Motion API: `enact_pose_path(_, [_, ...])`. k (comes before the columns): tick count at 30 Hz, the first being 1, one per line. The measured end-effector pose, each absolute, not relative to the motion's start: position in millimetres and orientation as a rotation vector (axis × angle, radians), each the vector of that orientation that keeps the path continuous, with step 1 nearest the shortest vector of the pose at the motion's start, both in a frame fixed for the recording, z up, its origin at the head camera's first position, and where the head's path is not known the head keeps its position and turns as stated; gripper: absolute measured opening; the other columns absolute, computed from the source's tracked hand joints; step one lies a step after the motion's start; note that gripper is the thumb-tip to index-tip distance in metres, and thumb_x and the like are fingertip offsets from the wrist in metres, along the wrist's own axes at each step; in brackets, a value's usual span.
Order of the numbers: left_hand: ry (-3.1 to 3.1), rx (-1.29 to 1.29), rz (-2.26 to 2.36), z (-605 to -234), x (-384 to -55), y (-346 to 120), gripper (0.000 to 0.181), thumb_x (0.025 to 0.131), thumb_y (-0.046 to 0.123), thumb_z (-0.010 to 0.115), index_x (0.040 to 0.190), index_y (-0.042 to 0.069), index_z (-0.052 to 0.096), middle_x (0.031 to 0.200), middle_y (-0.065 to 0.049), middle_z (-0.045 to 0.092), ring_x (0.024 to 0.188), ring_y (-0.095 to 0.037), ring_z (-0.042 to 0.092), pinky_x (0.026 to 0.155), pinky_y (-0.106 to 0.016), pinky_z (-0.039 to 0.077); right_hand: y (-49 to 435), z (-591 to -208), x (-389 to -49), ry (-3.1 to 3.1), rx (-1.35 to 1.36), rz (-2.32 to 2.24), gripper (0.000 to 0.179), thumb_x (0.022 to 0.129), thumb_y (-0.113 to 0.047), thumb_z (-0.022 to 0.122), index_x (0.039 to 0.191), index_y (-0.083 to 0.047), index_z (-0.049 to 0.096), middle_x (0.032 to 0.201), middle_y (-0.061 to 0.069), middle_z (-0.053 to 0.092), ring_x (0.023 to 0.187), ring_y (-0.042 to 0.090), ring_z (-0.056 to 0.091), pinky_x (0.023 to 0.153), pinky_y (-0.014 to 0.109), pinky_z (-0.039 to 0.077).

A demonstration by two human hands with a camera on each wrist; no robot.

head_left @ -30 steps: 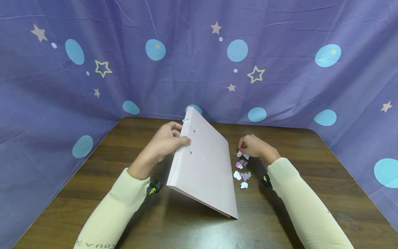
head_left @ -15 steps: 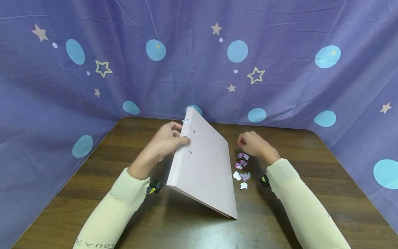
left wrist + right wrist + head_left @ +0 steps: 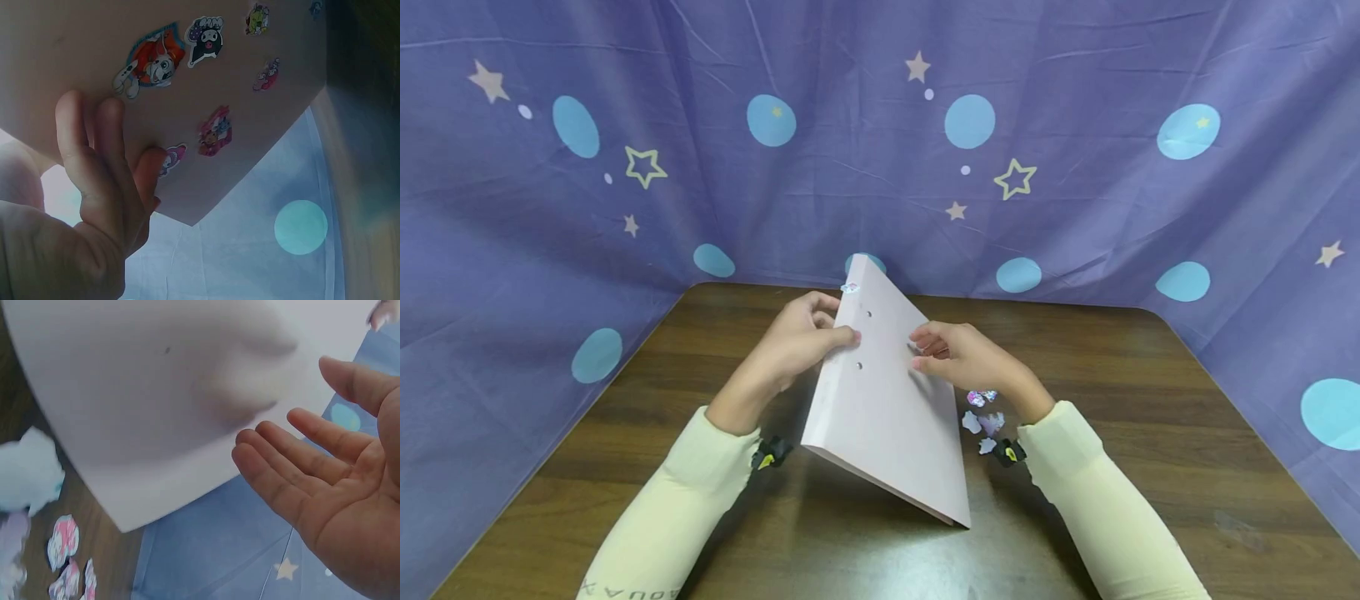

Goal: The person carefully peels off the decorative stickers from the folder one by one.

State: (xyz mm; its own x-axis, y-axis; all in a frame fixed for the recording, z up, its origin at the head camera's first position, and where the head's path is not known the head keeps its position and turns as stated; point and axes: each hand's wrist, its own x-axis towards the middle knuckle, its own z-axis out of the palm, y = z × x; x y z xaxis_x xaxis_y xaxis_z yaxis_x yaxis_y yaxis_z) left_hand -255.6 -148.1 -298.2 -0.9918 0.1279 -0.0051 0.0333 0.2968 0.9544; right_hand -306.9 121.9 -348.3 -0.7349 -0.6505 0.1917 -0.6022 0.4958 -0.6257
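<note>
A pale pink ring binder (image 3: 895, 425) stands tilted on the table, its spine raised. My left hand (image 3: 801, 342) grips the spine, thumb on the near cover and fingers behind. Close over the near cover is my right hand (image 3: 970, 358), fingers loosely bent and holding nothing; the right wrist view shows its palm bare. Whether its fingertips touch the cover I cannot tell. One small sticker (image 3: 850, 288) is on the spine near the top. In the left wrist view, the far cover bears several cartoon stickers, including a dog sticker (image 3: 156, 62) and a black-and-white character sticker (image 3: 205, 41).
Several loose stickers (image 3: 992, 424) lie on the brown wooden table (image 3: 1135, 400), right of the binder and partly under the right forearm. A purple curtain (image 3: 880, 192) with stars and blue dots hangs behind the table and along its sides.
My right hand has lifted from the loose stickers and moved left to the binder's near cover, its fingers spreading. My left hand and the binder have hardly moved.
</note>
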Motion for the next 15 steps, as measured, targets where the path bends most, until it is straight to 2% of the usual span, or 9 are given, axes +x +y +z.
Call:
enact_pose_path(4, [2.473,0.216,1.813,-299,-255,-148,0.055,0.088,0.009,0.075,0.134,-0.003,0.049,0.099,-0.019,0.064,0.077,-0.026,0.071,0.069,-0.04,0.064,115,-347,-301,2.62,-1.164,-1.083,0.046,0.098,-0.024,0.072,0.136,-0.001,0.06,0.126,0.013,0.068,0.113,0.027,0.067,0.097,0.043,0.057])
enact_pose_path(9, [2.442,0.348,1.85,-298,-254,-148,0.055,0.094,0.017,0.07,0.141,-0.001,0.05,0.106,-0.022,0.064,0.083,-0.028,0.071,0.07,-0.046,0.064,109,-344,-295,2.569,-1.156,-1.108,0.058,0.099,-0.03,0.07,0.147,-0.002,0.051,0.137,0.016,0.061,0.122,0.03,0.063,0.099,0.045,0.056])
enact_pose_path(15, [2.376,0.544,1.892,-298,-251,-146,0.054,0.103,0.023,0.061,0.15,0.002,0.047,0.127,-0.021,0.059,0.098,-0.029,0.067,0.073,-0.048,0.064,108,-341,-288,2.49,-1.116,-1.173,0.078,0.096,-0.035,0.073,0.158,-0.006,0.034,0.148,0.019,0.051,0.131,0.034,0.055,0.101,0.046,0.055])
